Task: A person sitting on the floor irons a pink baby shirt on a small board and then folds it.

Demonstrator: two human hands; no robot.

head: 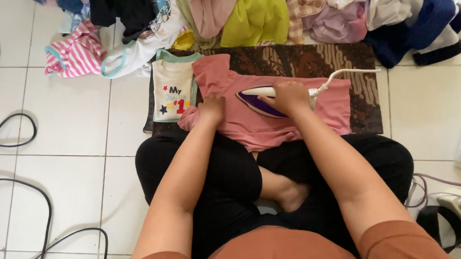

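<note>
- Right hand (290, 95) is closed around the handle of a purple and white iron (263, 102), whose pointed tip faces nine o'clock.
- Left hand (212, 108) lies flat, fingers spread a little, pressing on the pink garment (251, 124) at nine o'clock of the iron, near the hem closest to the person.
- Under both hands the pink garment is spread across a dark brown patterned mat (310, 60) on the white tiled floor (72, 125).
- At nine o'clock of the left hand, a folded cream shirt with green trim (172, 88) rests on the mat's end, touching the pink garment.
- From the iron's heel a white cord (348, 72) runs toward two o'clock.
- At twelve o'clock, beyond the mat, lies a heap of mixed clothes (257, 13), with a pink striped piece (74, 53) at ten o'clock.
</note>
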